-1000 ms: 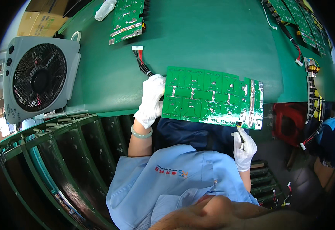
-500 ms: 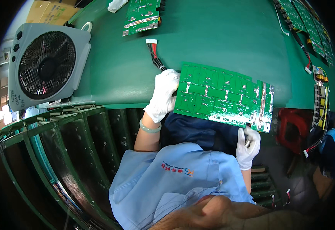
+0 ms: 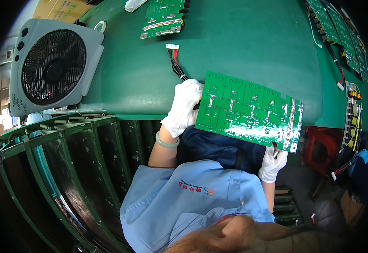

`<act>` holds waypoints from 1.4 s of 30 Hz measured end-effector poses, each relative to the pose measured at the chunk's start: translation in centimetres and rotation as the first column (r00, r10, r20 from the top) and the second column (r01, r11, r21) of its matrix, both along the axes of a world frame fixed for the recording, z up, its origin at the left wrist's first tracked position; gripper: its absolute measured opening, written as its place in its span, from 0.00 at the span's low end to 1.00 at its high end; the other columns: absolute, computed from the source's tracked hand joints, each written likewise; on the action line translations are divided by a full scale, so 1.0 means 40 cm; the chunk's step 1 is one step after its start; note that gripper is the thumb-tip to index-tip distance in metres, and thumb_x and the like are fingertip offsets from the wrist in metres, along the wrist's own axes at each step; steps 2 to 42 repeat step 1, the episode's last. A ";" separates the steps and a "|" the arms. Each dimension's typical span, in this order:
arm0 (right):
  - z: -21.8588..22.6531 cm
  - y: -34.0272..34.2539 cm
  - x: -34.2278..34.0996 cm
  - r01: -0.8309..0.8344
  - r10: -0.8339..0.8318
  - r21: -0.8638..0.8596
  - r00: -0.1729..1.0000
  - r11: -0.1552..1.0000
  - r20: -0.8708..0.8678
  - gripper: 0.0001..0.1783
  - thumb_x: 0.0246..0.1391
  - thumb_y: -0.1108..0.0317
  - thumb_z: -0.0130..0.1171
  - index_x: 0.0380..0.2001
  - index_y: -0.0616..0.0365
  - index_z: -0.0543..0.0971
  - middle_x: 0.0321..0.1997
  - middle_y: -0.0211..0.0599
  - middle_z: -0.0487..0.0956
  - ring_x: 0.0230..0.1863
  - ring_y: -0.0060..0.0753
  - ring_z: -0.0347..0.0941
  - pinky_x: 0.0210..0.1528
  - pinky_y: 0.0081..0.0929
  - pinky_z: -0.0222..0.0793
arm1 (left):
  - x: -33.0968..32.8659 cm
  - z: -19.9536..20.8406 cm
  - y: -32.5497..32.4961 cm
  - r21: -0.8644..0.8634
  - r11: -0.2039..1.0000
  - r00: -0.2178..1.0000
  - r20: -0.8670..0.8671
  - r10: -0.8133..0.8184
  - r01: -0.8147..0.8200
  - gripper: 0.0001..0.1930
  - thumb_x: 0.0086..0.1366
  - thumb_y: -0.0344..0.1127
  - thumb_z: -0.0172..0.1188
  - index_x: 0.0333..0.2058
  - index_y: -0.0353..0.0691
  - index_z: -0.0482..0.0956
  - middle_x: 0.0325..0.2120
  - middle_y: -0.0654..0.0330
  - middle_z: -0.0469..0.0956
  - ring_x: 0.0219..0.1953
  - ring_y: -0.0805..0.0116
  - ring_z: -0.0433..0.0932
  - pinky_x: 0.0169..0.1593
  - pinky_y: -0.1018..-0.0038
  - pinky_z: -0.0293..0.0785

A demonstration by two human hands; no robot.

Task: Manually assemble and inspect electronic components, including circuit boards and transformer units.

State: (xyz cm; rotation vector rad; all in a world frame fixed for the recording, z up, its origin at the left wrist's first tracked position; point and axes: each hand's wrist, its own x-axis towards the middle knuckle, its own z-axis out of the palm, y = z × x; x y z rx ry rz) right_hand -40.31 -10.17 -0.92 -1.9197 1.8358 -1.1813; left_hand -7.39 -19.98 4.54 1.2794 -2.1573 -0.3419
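My white-gloved left hand (image 3: 184,105) is closed on the left edge of a green circuit board (image 3: 245,111). The board is tilted above the table's near edge, its soldered side up and shiny. A bundle of black and red wires (image 3: 177,69) runs out beside my left hand and ends in a white connector (image 3: 172,47). Under the board's lower right corner, my gloved right hand (image 3: 272,165) has its fingers drawn together. A small, dark and silvery piece shows at its fingertips; its kind is unclear. The board's underside is hidden.
A grey box fan (image 3: 55,67) stands at the left of the green table (image 3: 251,46). Another circuit board (image 3: 163,19) lies at the far side, with more boards (image 3: 339,36) at the far right. Green metal racks (image 3: 78,168) fill the lower left; a red stool (image 3: 320,145) is at right.
The view has shifted slightly. The board's right end has dipped a little toward me. My right hand's fingers have moved in closer beneath the board's lower right corner.
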 end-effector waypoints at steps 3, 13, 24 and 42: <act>-0.007 0.003 -0.001 -0.011 0.012 -0.023 0.999 1.000 0.034 0.25 0.53 0.76 0.65 0.54 0.65 0.73 0.46 0.42 0.79 0.39 0.28 0.74 0.42 0.22 0.71 | 0.001 -0.009 -0.001 -0.025 1.000 1.000 -0.024 -0.006 0.005 0.18 0.48 0.49 0.64 0.32 0.43 0.80 0.29 0.56 0.79 0.30 0.53 0.76 0.35 0.62 0.72; -0.007 0.003 -0.001 -0.011 0.012 -0.023 0.999 1.000 0.034 0.25 0.53 0.76 0.65 0.54 0.65 0.73 0.46 0.42 0.79 0.39 0.28 0.74 0.42 0.22 0.71 | 0.001 -0.009 -0.001 -0.025 1.000 1.000 -0.024 -0.006 0.005 0.18 0.48 0.49 0.64 0.32 0.43 0.80 0.29 0.56 0.79 0.30 0.53 0.76 0.35 0.62 0.72; -0.007 0.003 -0.001 -0.011 0.012 -0.023 0.999 1.000 0.034 0.25 0.53 0.76 0.65 0.54 0.65 0.73 0.46 0.42 0.79 0.39 0.28 0.74 0.42 0.22 0.71 | 0.001 -0.009 -0.001 -0.025 1.000 1.000 -0.024 -0.006 0.005 0.18 0.48 0.49 0.64 0.32 0.43 0.80 0.29 0.56 0.79 0.30 0.53 0.76 0.35 0.62 0.72; -0.007 0.003 -0.001 -0.011 0.012 -0.023 0.999 1.000 0.034 0.25 0.53 0.76 0.65 0.54 0.65 0.73 0.46 0.42 0.79 0.39 0.28 0.74 0.42 0.22 0.71 | 0.001 -0.009 -0.001 -0.025 1.000 1.000 -0.024 -0.006 0.005 0.18 0.48 0.49 0.64 0.32 0.43 0.80 0.29 0.56 0.79 0.30 0.53 0.76 0.35 0.62 0.72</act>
